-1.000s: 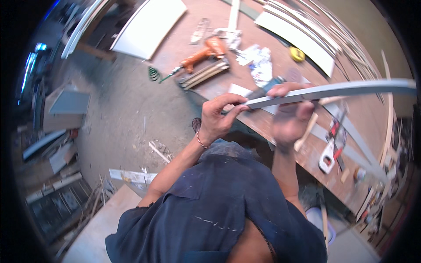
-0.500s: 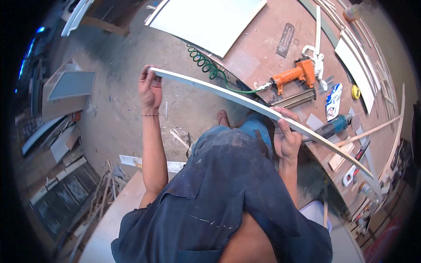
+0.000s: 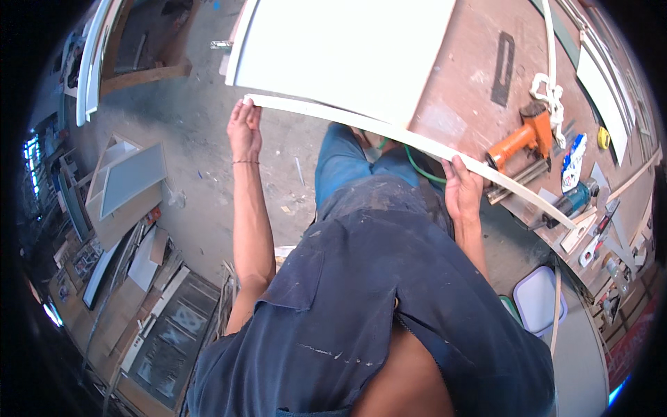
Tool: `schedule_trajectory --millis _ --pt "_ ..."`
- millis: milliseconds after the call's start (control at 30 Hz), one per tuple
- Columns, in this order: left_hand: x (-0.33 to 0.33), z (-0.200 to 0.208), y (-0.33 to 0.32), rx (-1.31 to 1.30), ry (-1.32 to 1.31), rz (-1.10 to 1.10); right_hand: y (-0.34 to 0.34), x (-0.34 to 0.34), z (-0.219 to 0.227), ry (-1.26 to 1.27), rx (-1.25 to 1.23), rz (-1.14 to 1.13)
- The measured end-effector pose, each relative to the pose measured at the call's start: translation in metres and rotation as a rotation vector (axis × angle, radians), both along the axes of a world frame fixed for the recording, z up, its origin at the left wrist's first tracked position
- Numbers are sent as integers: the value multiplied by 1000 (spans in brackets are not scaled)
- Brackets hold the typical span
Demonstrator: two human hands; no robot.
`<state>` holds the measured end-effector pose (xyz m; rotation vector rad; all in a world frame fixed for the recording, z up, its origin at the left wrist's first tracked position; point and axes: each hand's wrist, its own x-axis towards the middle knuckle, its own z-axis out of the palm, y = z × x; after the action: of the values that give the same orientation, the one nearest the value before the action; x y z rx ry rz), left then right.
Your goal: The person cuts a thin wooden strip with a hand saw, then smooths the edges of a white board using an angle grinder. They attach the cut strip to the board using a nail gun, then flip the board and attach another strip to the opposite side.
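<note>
A long, narrow white strip (image 3: 389, 131) spans the space before me, slanting down from left to right. My left hand (image 3: 245, 132) pinches its far left end between thumb and fingers. Further along, my right hand (image 3: 463, 191) holds the strip from the near side, its fingertips on the edge. Behind the strip a large white panel (image 3: 340, 48) lies on the workbench (image 3: 455, 83), and the strip runs close to the panel's near edge. Whether the two touch I cannot tell. The strip's right end reaches over the tools on the bench.
An orange nail gun (image 3: 521, 142) with a green air hose (image 3: 420, 167) lies right of the panel. Beyond it are an angle grinder (image 3: 573, 201) and a yellow tape measure (image 3: 603, 138). A pale purple basin (image 3: 542, 299) stands below. Boards and a cabinet-like box (image 3: 132, 184) stand at left.
I have turned and stepped closer to the bench, so the panel now sits larger in front of me. The strip, still in both hands, has come up to the panel's near edge.
</note>
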<state>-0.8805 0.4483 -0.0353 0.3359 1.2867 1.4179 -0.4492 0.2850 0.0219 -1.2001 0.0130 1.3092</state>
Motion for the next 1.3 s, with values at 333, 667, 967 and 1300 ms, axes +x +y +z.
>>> schedule_trajectory --millis 333,667,967,1300 --pt "-21 28 38 -266 88 -62 25 -53 -4 -153 -251 -178" --pt "-53 34 50 -325 62 -292 40 -82 -9 -259 -297 -330" --pt "-74 36 61 -329 19 -441 43 -104 -3 -260 -286 -357" --pt "-46 104 72 -255 524 -1464 56 -98 60 -444 -50 -457"
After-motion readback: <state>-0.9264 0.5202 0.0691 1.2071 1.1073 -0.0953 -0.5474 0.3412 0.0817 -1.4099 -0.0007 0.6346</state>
